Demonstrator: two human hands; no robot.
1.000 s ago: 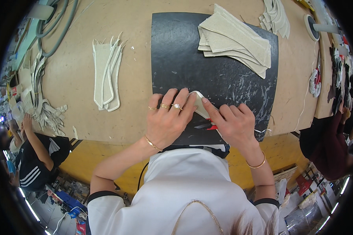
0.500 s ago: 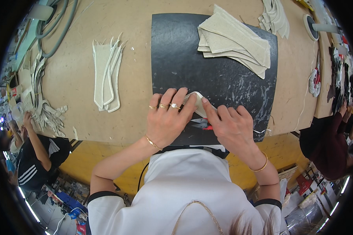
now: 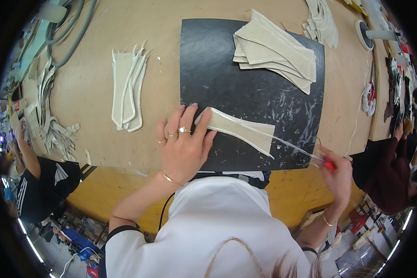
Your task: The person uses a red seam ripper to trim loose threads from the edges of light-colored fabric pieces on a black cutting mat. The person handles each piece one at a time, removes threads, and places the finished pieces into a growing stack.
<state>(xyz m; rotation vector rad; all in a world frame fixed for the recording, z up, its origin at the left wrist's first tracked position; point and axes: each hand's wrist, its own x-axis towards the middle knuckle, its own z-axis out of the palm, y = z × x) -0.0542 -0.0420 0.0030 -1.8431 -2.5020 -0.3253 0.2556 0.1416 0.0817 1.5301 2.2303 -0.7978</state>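
Observation:
My left hand (image 3: 185, 141) has its fingers spread, with the index fingertip pressing the rounded end of a beige fabric piece (image 3: 241, 131) onto a black board (image 3: 208, 65). White edging runs along the piece's sides. From it a thin white cord (image 3: 294, 146) stretches to my right hand (image 3: 339, 178), off the board's right edge. That hand is closed around red-handled snips (image 3: 329, 163), whose blades are hard to make out; the cord's end disappears at the fingers.
Beige fabric pieces (image 3: 278, 51) are piled at the board's far right. White-edged pieces (image 3: 125, 92) lie to the left. Beyond are bundled strips (image 3: 46, 106), a grey hose (image 3: 78, 37), a tape roll (image 3: 363, 34) and red-handled scissors (image 3: 369, 99). Other people work at both sides.
My right hand has moved right, off the fabric, and now holds the red-handled snips with the cord drawn out. My left hand has shifted left, and the piece lies uncovered.

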